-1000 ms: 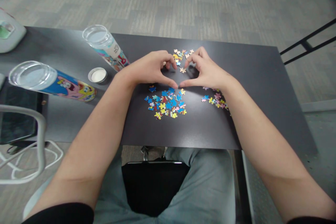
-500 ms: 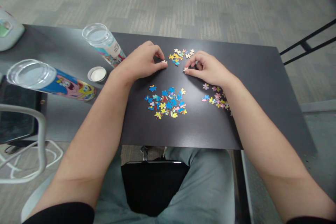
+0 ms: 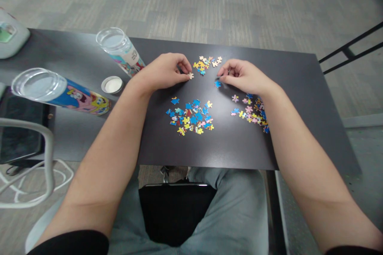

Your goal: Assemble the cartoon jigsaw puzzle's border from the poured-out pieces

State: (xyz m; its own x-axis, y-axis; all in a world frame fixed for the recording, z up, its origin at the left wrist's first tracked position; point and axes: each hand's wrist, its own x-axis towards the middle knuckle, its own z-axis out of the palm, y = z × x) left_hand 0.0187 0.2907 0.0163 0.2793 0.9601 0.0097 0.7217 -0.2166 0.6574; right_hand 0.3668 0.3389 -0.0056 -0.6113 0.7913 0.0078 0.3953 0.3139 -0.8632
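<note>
My left hand [image 3: 175, 70] is closed, its thumb and fingertips pinching a puzzle piece [image 3: 191, 75] with its pale back showing. Just below the fingertips of my right hand [image 3: 241, 75] lies a blue puzzle piece [image 3: 217, 84], picture side up. The right thumb and index finger are slightly apart. Between and beyond the hands is a small pile of yellow and pale pieces [image 3: 203, 65]. A larger, mostly blue pile [image 3: 191, 117] lies nearer to me. Pink, yellow and blue pieces [image 3: 253, 113] form another pile, partly hidden by my right forearm.
On the dark table [image 3: 227, 147], left of my arm, lie a blue cartoon tube [image 3: 68, 95], a second clear-ended tube [image 3: 124, 53] and a round lid [image 3: 112, 85]. A white jug [image 3: 13, 38] and a black tablet [image 3: 20, 127] are at far left. A black tablet-like object [image 3: 176, 211] rests on my lap.
The pale-backed piece at my right fingertips now shows a blue face, and those fingers have loosened and drawn back right. My left hand has shifted slightly right and down with its piece.
</note>
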